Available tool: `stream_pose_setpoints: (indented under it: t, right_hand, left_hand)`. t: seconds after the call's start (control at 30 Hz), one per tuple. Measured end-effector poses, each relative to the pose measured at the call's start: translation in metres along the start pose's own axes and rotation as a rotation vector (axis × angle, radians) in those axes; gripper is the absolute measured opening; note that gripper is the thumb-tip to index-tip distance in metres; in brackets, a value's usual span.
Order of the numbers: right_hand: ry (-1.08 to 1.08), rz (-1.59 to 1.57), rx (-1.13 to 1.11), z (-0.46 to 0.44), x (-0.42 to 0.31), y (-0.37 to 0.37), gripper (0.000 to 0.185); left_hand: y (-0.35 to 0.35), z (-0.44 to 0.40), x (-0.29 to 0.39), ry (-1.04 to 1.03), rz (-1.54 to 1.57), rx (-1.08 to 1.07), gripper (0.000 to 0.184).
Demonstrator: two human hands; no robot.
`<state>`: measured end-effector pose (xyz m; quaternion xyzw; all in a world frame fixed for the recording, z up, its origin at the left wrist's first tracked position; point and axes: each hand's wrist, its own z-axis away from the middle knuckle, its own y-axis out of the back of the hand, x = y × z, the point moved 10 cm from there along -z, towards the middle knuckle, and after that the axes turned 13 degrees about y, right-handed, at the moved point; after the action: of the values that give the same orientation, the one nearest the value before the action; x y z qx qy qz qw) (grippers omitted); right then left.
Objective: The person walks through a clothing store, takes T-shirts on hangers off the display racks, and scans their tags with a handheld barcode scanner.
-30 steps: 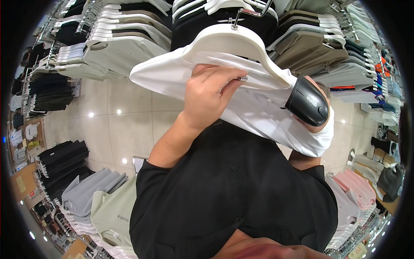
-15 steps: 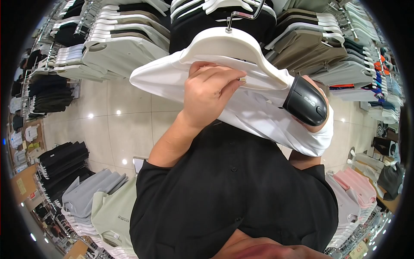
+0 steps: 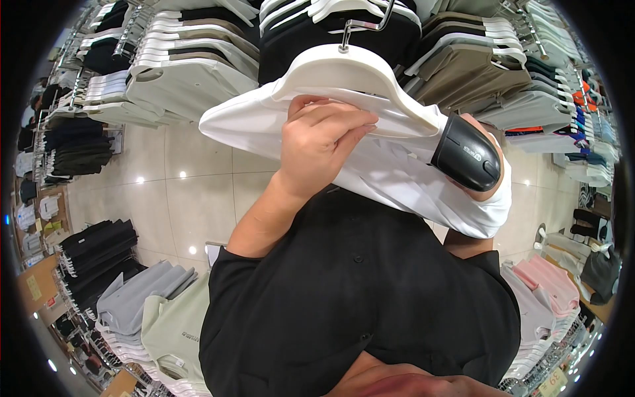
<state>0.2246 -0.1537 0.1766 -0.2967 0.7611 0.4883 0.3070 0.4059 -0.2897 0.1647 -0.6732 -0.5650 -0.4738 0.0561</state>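
Note:
A white shirt [image 3: 390,175] hangs on a white hanger [image 3: 374,66] in front of my chest. My left hand [image 3: 321,139] is closed at its neckline, just under the hanger, with thumb and forefinger pinched together. Cloth lies around those fingers, and what sits at the fingertips is hidden. On the other side, a black handheld barcode scanner [image 3: 468,155] lies at the hanger's end. Behind it, my right hand [image 3: 495,135] is closed around the scanner, mostly covered by it. White cloth drapes over the right forearm.
A metal hook bar [image 3: 367,25] carries the hanger. Beyond it hang black garments [image 3: 291,53], with grey shirts [image 3: 192,86] to the left and brown shirts [image 3: 463,76] to the right. Closer by are a pale green shirt [image 3: 175,331] and pink shirts [image 3: 546,284]. Tiled floor [image 3: 198,212] shows between the racks.
A small tag that showed at my left fingertips is now out of sight. The scanner has turned slightly, and the hanger has shifted a little to the left.

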Motion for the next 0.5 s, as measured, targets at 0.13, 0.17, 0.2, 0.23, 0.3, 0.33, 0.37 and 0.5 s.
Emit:
stream_pose_setpoints:
  t: [0.13, 0.17, 0.2, 0.23, 0.3, 0.33, 0.37, 0.5]
  right_hand:
    - [0.009, 0.011, 0.008, 0.0015, -0.0003, -0.0001, 0.034]
    - [0.009, 0.010, 0.008, 0.0019, 0.0006, -0.0006, 0.034]
    - [0.035, 0.014, 0.017, 0.0019, -0.0009, -0.0001, 0.034]
    - [0.061, 0.018, 0.025, 0.0017, -0.0029, 0.0006, 0.034]
    - [0.048, 0.018, 0.017, 0.0012, -0.0018, 0.0001, 0.034]
    - [0.036, 0.017, 0.009, 0.0011, -0.0007, -0.0007, 0.034]
    - [0.036, 0.017, 0.009, 0.0011, -0.0001, -0.0007, 0.034]
    - [0.029, -0.023, 0.009, 0.0033, 0.0043, -0.0014, 0.036]
  left_hand:
    - [-0.0014, 0.0012, -0.0009, 0.015, -0.016, 0.000, 0.016]
    - [-0.0012, 0.0016, -0.0008, 0.015, -0.016, -0.001, 0.016]
    - [-0.0018, 0.0017, -0.0015, 0.023, -0.013, -0.011, 0.018]
    - [-0.0026, 0.0018, -0.0021, 0.031, -0.009, -0.022, 0.020]
    - [-0.0031, 0.0018, -0.0024, 0.031, -0.004, -0.023, 0.022]
    - [-0.0031, 0.0019, -0.0026, 0.032, 0.000, -0.024, 0.023]
    - [-0.0029, 0.0021, -0.0027, 0.032, 0.000, -0.024, 0.023]
    - [-0.0021, 0.0035, -0.0042, 0.035, -0.001, -0.026, 0.024]
